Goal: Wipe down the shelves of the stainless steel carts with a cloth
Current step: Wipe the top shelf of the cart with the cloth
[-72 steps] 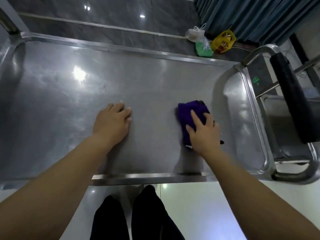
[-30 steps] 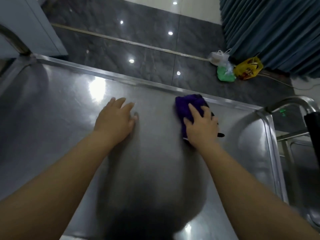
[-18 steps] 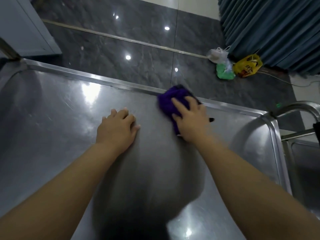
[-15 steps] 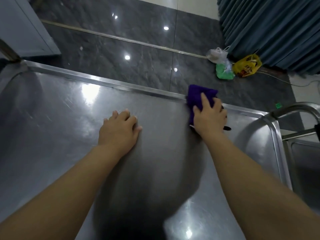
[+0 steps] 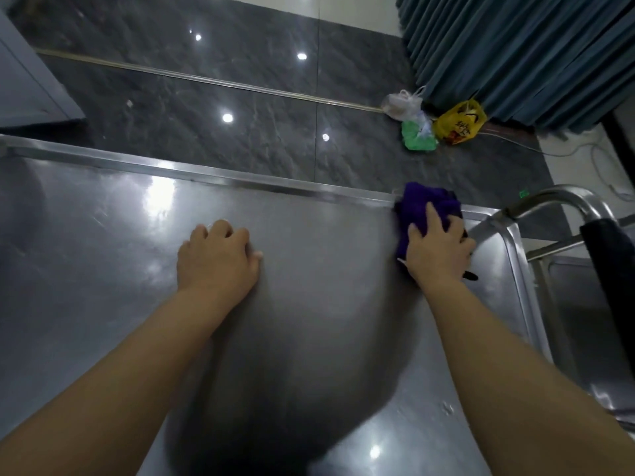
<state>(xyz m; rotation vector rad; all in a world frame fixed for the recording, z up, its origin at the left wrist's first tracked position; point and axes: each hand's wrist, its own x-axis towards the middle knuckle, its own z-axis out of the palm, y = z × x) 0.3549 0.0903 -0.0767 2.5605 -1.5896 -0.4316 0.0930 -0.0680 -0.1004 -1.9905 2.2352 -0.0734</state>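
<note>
Right hand (image 5: 436, 255) flat on the cloth (image 5: 417, 204) at the rim (image 5: 240, 180), it could slip over; left hand (image 5: 216, 262) loose on shelf (image 5: 103, 252)

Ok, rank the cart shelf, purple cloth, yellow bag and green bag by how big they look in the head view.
1. Cart shelf
2. Purple cloth, partly under the right hand
3. Yellow bag
4. Green bag
The bags lie farther off on the floor, so true sizes stay unsure.
</note>
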